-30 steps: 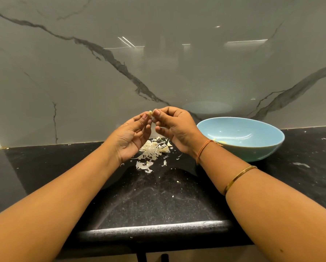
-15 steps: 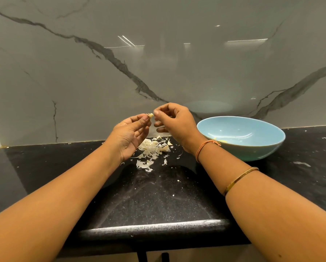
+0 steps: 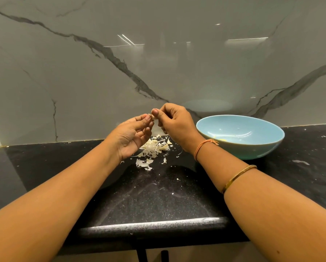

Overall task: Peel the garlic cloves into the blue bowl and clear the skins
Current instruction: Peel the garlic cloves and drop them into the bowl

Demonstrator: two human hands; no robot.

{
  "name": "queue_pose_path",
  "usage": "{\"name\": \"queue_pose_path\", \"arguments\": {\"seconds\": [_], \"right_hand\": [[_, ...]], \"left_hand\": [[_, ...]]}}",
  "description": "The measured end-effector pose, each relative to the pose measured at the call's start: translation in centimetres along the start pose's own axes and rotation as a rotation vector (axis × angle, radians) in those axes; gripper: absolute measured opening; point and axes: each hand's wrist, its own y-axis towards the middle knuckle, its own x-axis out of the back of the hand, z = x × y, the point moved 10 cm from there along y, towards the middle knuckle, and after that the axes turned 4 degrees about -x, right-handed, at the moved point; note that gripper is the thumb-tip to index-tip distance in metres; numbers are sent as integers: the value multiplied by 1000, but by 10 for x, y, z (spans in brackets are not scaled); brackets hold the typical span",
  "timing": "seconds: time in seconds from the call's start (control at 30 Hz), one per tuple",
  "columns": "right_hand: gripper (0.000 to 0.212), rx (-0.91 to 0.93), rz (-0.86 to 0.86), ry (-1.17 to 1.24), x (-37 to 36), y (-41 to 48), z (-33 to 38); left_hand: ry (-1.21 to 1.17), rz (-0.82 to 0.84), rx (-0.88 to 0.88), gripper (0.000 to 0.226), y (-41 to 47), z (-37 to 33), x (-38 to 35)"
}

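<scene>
So both hands are up off the tabletop (image 3: 158, 197), fingertips meeting in the middle. The left hand (image 3: 133, 134) is palm-up, with thumb and forefinger pinching a little garlic clove (image 3: 154, 119). The right hand (image 3: 175, 122) is curled over and nips the same clove from the other side with its thumb and fingers. You only see a pale sliver of the clove between the tips, so I can't tell how much skin is on it.

Right below the hands there's a loose pile of papery skins (image 3: 154, 147) on the black tabletop, with a few stray flakes spilling toward the person's side.

The blue bowl (image 3: 256, 150) sits just to the right of the right hand, tucked behind that wrist and close to the marble wall (image 3: 82, 82). Inside it there's a small yellowish bit (image 3: 222, 140) low on the side nearest the wrist. It's partly hidden, so I can't say how many cloves are in there. The visible rest of the inside is just glossy blue.

The right arm has an orange thread (image 3: 201, 148) at the wrist and a gold bangle (image 3: 237, 176) further down the forearm.
</scene>
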Motion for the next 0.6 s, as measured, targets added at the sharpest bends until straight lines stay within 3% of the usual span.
{"name": "queue_pose_path", "arguments": {"seconds": [0.23,0.5,0.6], "right_hand": [[32,84,-84,-225,3,0,8],[42,-38,-127,-194,10,3,-5],[52,-84,-125,-130,11,3,-10]], "left_hand": [[19,38,24,25,-2,4,-6],[39,28,-15,24,-2,1,-4],[33,-13,-43,12,-2,-2,0]]}}
